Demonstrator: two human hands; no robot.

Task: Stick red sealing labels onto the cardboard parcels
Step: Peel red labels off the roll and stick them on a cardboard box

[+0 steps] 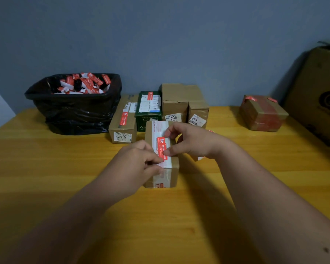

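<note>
Hands [166,149] on label [162,148] — lengthwise along parcel [172,174]

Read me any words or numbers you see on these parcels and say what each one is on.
"300": white sticker on the brown box behind the hands.
"47-3": white sticker on the box right of it; the lower line is blurred.
Red sealing label under the fingers, green box labels, long box sticker: too small to read.
</note>
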